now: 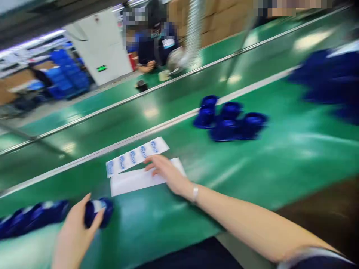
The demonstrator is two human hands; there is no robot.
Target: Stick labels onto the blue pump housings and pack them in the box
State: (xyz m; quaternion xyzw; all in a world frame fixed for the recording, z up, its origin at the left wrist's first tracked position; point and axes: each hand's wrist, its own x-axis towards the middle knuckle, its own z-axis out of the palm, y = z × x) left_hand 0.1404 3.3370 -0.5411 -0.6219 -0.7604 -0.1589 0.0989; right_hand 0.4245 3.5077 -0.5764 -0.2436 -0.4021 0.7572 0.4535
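Observation:
My left hand (73, 231) is wrapped round a small dark blue cap-like part with a white label (98, 213) at the near left of the green belt (252, 168). My right hand (165, 172), a bracelet at its wrist, lies with fingers stretched flat on a blank white backing strip (134, 182). Just beyond it lies a white strip of blue-printed labels (136, 155). A row of blue parts (30, 217) stretches off to the left of my left hand. The picture is blurred by motion.
A cluster of several blue parts (230, 119) sits on the belt to the right of centre. A blurred blue heap (331, 80) fills the far right. Across a metal rail (174, 82) another person in dark blue (154, 45) works. Blue crates (66, 74) stand at back left.

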